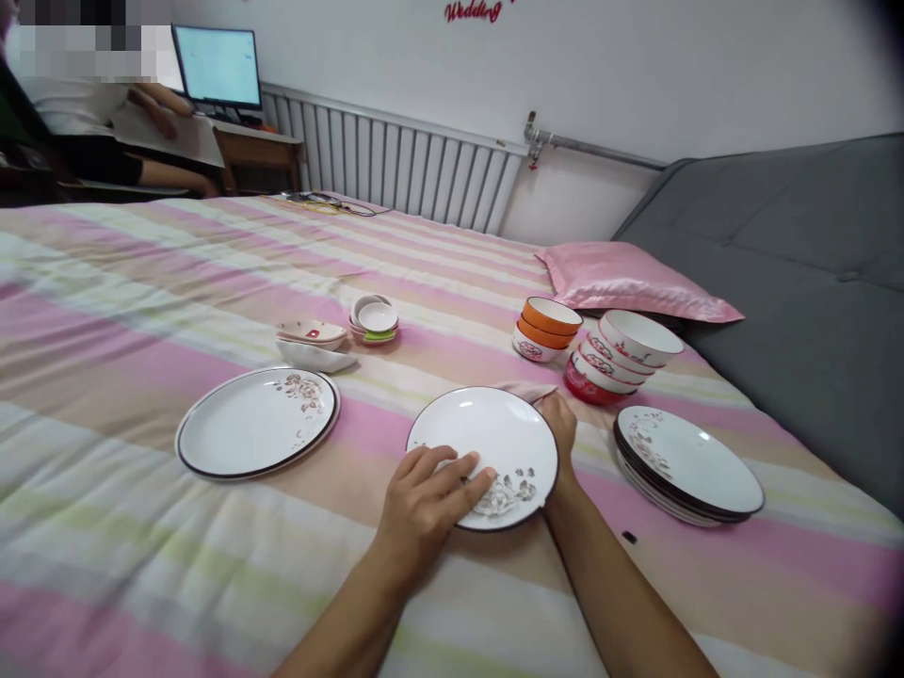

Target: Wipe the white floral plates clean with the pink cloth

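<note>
A round white plate [480,428] with a dark rim and a grey flower print lies in front of me on the striped bedspread. My left hand [430,499] rests on its lower left part, fingers stretched out and apart over the surface. At the plate's right edge, my right hand [561,433] has its fingers closed on a pale pink cloth [526,389], which shows behind the plate. The plate partly hides that cloth. Right of my right hand sits a stack of similar plates [688,461], and to the left lie oval plates [247,424].
Orange-and-white bowls [551,325] and larger white and red bowls [628,353] stand stacked behind. Small dishes [374,318] and boat-shaped dishes [311,334] sit farther left. A pink pillow [628,278] leans near the grey headboard [791,235]. A person [91,122] sits by a monitor [218,66].
</note>
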The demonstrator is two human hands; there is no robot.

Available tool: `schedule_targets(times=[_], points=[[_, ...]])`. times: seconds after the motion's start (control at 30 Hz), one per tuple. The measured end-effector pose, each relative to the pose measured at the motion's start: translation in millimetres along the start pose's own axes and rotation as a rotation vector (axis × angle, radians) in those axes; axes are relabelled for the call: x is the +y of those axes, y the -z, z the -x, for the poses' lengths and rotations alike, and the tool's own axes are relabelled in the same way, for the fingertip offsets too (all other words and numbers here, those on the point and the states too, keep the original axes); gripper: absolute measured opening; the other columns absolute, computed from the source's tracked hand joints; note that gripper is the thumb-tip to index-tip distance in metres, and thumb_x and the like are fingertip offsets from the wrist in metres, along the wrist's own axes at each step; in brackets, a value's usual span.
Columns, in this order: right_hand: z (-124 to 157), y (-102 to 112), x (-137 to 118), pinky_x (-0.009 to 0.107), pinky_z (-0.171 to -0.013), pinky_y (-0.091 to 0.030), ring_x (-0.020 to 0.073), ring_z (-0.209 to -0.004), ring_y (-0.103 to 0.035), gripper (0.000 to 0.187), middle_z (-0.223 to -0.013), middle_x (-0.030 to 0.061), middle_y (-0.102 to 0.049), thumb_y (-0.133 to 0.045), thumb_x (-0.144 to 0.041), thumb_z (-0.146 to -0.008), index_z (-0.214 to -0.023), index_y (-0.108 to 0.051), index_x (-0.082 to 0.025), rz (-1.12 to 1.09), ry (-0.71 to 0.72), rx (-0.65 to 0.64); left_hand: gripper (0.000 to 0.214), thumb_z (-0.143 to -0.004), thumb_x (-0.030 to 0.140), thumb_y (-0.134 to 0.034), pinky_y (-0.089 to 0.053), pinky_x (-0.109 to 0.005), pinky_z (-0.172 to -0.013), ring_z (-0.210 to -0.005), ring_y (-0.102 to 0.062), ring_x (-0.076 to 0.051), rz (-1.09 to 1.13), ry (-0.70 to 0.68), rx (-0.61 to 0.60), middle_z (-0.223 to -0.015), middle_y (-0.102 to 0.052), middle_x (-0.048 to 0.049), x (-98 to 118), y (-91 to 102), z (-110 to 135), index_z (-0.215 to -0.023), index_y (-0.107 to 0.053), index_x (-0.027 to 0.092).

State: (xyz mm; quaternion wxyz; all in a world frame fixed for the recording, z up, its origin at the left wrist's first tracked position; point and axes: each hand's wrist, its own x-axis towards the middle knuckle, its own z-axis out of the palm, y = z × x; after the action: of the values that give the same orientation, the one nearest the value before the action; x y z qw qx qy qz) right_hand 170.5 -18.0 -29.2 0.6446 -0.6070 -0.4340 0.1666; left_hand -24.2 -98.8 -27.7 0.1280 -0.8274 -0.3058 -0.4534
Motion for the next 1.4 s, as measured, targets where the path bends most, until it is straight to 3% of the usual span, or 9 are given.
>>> schedule_targets(times=[0.1,0.2,0.4,0.53,0.6,0.73,0.97,1.2,1.4], points=[[-11,7,-5,0.027,-0.06,-0.04,0.012,-0.06,-0.042,0.023,-0.062,-0.0025,-0.047,-0.036,-0.035,-0.079,-0.064,-0.043,-0.02,-0.048,-0.03,0.187,0.025,-0.089,0.015,-0.046,-0.04,-0.031,-0.082,-0.092,-0.057,-0.016,0.003,-0.008,-0.063,-0.101,-0.07,-0.0032,-1,-2.8,1,-0.104,-0.065,0.022],[-19,14,-12,0.027,-0.068,-0.043,0.0127,-0.068,-0.048,0.022,-0.073,-0.0012,-0.051,-0.035,-0.037,-0.079,-0.074,-0.047,-0.019,-0.179,-0.014,0.272,0.025,-0.089,0.016,-0.045,-0.04,-0.033,-0.083,-0.094,-0.057,-0.018,0.0,-0.015,-0.138,-0.098,-0.07,-0.0032,-1,-6.4,3,-0.102,-0.066,0.022],[-20,22,-25,0.028,-0.069,-0.045,0.0134,-0.071,-0.051,0.021,-0.074,-0.0009,-0.05,-0.036,-0.038,-0.08,-0.074,-0.045,-0.02,-0.272,0.034,0.28,0.024,-0.091,0.02,-0.045,-0.04,-0.033,-0.083,-0.098,-0.056,-0.017,0.061,-0.069,-0.322,-0.098,-0.07,-0.0041,2,-8.0,6,-0.103,-0.066,0.023],[6,22,-30,0.026,-0.069,-0.042,0.0137,-0.071,-0.05,0.024,-0.074,0.0001,-0.053,-0.034,-0.037,-0.083,-0.076,-0.047,-0.019,-0.16,0.115,0.285,0.022,-0.09,0.024,-0.048,-0.04,-0.033,-0.081,-0.096,-0.055,-0.018,0.068,-0.048,-0.367,-0.1,-0.069,-0.0031,5,-4.6,13,-0.102,-0.066,0.025],[27,21,-29,0.025,-0.067,-0.04,0.0136,-0.067,-0.048,0.027,-0.069,0.0003,-0.053,-0.033,-0.037,-0.085,-0.072,-0.047,-0.019,0.019,0.156,0.233,0.022,-0.089,0.023,-0.05,-0.041,-0.034,-0.081,-0.098,-0.055,-0.019,0.056,-0.01,-0.38,-0.104,-0.068,-0.0029,7,-1.6,17,-0.102,-0.067,0.027],[63,27,-21,0.024,-0.063,-0.038,0.0148,-0.063,-0.05,0.037,-0.066,0.0025,-0.059,-0.029,-0.043,-0.088,-0.07,-0.051,-0.02,0.377,0.112,-0.016,0.027,-0.086,0.015,-0.051,-0.043,-0.038,-0.085,-0.104,-0.053,-0.021,0.054,0.027,-0.422,-0.112,-0.066,-0.0046,12,8.5,24,-0.103,-0.068,0.028],[100,74,-9,0.027,-0.058,-0.035,0.0192,-0.064,-0.053,0.045,-0.072,0.0088,-0.064,-0.023,-0.042,-0.089,-0.076,-0.058,-0.018,0.537,-0.052,0.089,0.051,-0.072,-0.001,-0.049,-0.044,-0.046,-0.092,-0.11,-0.053,-0.025,0.097,0.105,-0.462,-0.116,-0.064,-0.0052,19,33.2,38,-0.111,-0.065,0.027],[145,86,-33,0.027,-0.068,-0.037,0.02,-0.08,-0.059,0.033,-0.089,0.0073,-0.067,-0.036,-0.042,-0.088,-0.095,-0.059,-0.019,0.664,0.028,-0.133,0.045,-0.083,0.018,-0.047,-0.033,-0.048,-0.105,-0.129,-0.039,-0.028,-0.013,0.147,-0.479,-0.138,-0.045,-0.0141,29,61.0,50,-0.127,-0.051,0.016],[169,97,-52,0.028,-0.07,-0.038,0.0228,-0.09,-0.059,0.039,-0.103,0.0096,-0.063,-0.049,-0.05,-0.082,-0.104,-0.054,-0.018,0.748,0.092,-0.205,0.055,-0.086,0.035,-0.045,-0.03,-0.049,-0.105,-0.133,-0.03,-0.032,-0.164,0.214,-0.461,-0.144,-0.034,-0.0191,36,79.7,68,-0.137,-0.038,0.014]])
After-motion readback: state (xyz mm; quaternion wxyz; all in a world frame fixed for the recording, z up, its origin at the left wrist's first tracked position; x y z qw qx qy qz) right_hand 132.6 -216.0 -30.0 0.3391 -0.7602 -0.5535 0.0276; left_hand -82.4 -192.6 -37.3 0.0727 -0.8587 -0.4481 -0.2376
